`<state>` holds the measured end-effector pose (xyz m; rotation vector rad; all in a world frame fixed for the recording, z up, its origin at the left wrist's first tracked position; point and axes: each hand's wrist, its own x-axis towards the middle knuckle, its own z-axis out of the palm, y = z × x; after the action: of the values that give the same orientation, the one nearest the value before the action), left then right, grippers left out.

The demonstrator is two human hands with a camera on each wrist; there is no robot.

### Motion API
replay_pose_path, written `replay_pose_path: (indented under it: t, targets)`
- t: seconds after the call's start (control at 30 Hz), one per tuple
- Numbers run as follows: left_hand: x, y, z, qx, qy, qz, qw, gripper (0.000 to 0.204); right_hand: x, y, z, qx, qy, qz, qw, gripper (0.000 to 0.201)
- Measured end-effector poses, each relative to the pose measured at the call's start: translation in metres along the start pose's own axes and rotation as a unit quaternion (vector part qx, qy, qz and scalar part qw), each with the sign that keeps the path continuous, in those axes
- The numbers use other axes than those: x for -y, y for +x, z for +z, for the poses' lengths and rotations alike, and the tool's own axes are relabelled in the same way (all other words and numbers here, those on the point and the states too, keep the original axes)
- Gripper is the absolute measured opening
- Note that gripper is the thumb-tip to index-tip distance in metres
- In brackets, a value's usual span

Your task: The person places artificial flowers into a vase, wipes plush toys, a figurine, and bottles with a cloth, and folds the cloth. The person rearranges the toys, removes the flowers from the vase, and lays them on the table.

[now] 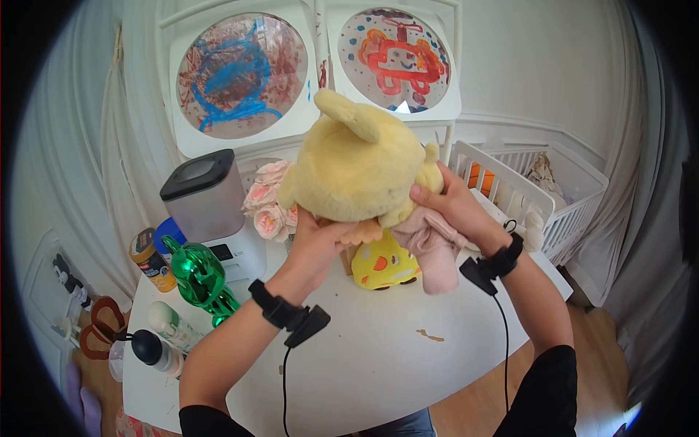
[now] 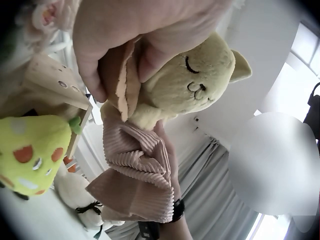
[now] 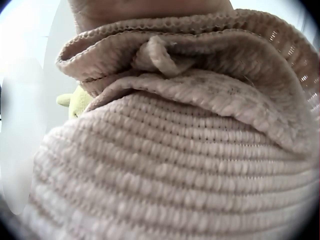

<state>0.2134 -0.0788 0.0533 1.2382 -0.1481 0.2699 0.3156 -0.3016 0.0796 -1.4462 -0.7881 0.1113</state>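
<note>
A pale yellow plush toy (image 1: 357, 164) with a closed-eye face (image 2: 192, 82) is held up above the white table. My left hand (image 1: 314, 251) (image 2: 145, 25) pinches a peach scalloped piece (image 1: 364, 233) (image 2: 129, 80) at the toy's neck between thumb and fingers. On the other side, my right hand (image 1: 462, 207) grips the toy's body, thumb on top. Pink ribbed cloth (image 1: 435, 251) (image 2: 132, 170) hangs from the body below that hand. Folds of this cloth (image 3: 175, 160) fill the right wrist view, hiding the right fingertips.
A yellow spotted plush (image 1: 386, 264) sits on the table (image 1: 349, 349) beneath the toy. To the left stand a grey-lidded appliance (image 1: 207, 193), a green shiny figure (image 1: 198, 273), bottles (image 1: 171, 324) and a jar (image 1: 151, 258). Pink flowers (image 1: 269, 207) are behind; a white crib (image 1: 575, 182) stands right.
</note>
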Motion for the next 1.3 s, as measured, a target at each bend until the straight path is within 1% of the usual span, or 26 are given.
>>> replay_pose_path:
  t: [0.03,0.07,0.1,0.13,0.17,0.2,0.23,0.3,0.33,0.4,0.53,0.57,0.6,0.63,0.7,0.73,0.8,0.87,0.93,1.0,1.03,1.1,1.17,1.23,1.27,1.3]
  targets:
    - [0.006,0.016,0.003,-0.002,0.019,0.006,1.000,0.046,0.001,0.010,-0.010,0.004,-0.041,0.006,0.999,0.057]
    - [0.013,0.034,0.004,-0.004,0.040,0.014,0.999,0.043,0.002,0.019,-0.017,0.004,-0.042,0.012,0.999,0.057]
    - [0.023,0.058,-0.002,0.022,0.052,0.036,0.998,0.038,0.003,0.027,-0.021,-0.012,-0.075,-0.005,0.997,0.056]
    - [0.033,0.081,-0.005,0.023,0.051,0.032,0.998,0.038,0.003,0.036,-0.025,-0.028,-0.107,-0.022,0.994,0.056]
    - [0.042,0.103,-0.006,-0.009,0.089,0.070,0.994,0.036,0.004,0.043,-0.029,-0.044,-0.154,-0.046,0.986,0.056]
    - [0.043,0.116,-0.004,-0.041,0.127,0.108,0.985,0.034,0.003,0.051,-0.033,-0.045,-0.153,-0.043,0.986,0.056]
    - [0.043,0.128,-0.003,-0.040,0.129,0.105,0.985,0.034,0.001,0.060,-0.036,-0.072,-0.188,-0.057,0.978,0.056]
    - [0.036,0.141,0.002,-0.022,0.163,0.125,0.979,0.046,-0.009,0.077,-0.047,-0.107,-0.219,-0.083,0.966,0.053]
    - [0.035,0.143,0.004,-0.020,0.167,0.123,0.978,0.046,-0.013,0.083,-0.052,-0.110,-0.215,-0.083,0.967,0.053]
    - [0.030,0.143,0.012,-0.040,0.171,0.033,0.984,0.047,-0.022,0.095,-0.061,-0.107,-0.247,-0.067,0.961,0.053]
    - [0.057,0.170,0.002,-0.047,0.158,0.017,0.986,0.047,-0.056,0.116,-0.078,-0.091,-0.233,-0.066,0.966,0.054]
    - [0.058,0.173,0.003,-0.072,0.160,0.030,0.984,0.047,-0.063,0.121,-0.081,-0.094,-0.232,-0.064,0.966,0.054]
    - [0.058,0.176,0.004,-0.098,0.160,0.043,0.981,0.047,-0.069,0.125,-0.083,-0.091,-0.207,-0.044,0.973,0.056]
    - [0.058,0.180,0.004,-0.096,0.160,0.041,0.982,0.047,-0.076,0.129,-0.086,-0.088,-0.181,-0.025,0.979,0.057]
    - [0.051,0.181,0.006,-0.121,0.199,0.017,0.972,0.047,-0.075,0.126,-0.083,-0.067,-0.148,0.004,0.987,0.056]
    - [0.054,0.183,0.001,-0.120,0.198,0.016,0.973,0.047,-0.075,0.125,-0.082,-0.046,-0.113,0.029,0.992,0.056]
    - [0.061,0.187,-0.009,-0.083,0.238,0.078,0.965,0.049,-0.080,0.123,-0.084,-0.047,-0.148,0.030,0.987,0.055]
    - [0.064,0.188,-0.014,-0.075,0.257,0.063,0.961,0.051,-0.088,0.124,-0.087,-0.043,-0.180,0.035,0.982,0.055]
    - [0.068,0.186,-0.013,-0.066,0.277,0.048,0.957,0.053,-0.098,0.126,-0.091,-0.039,-0.138,0.037,0.989,0.054]
    - [0.074,0.188,-0.009,-0.065,0.283,0.204,0.935,0.060,-0.096,0.124,-0.093,-0.047,-0.123,0.054,0.990,0.054]
    - [0.076,0.187,-0.008,-0.066,0.285,0.204,0.934,0.060,-0.095,0.123,-0.093,-0.056,-0.110,0.071,0.990,0.054]
    - [0.075,0.187,-0.004,-0.079,0.371,0.195,0.905,0.065,-0.098,0.120,-0.089,-0.081,-0.085,0.081,0.990,0.054]
    - [0.075,0.190,-0.003,-0.090,0.374,0.193,0.903,0.067,-0.100,0.115,-0.083,-0.106,-0.061,0.093,0.988,0.054]
    - [0.077,0.191,-0.002,-0.100,0.375,0.190,0.902,0.068,-0.099,0.108,-0.079,-0.147,0.008,0.115,0.982,0.046]
    - [0.079,0.192,-0.002,-0.115,0.383,0.202,0.894,0.068,-0.099,0.106,-0.081,-0.147,0.007,0.114,0.982,0.046]
    - [0.080,0.194,-0.001,-0.128,0.391,0.215,0.886,0.067,-0.099,0.103,-0.085,-0.130,0.067,0.135,0.980,0.041]
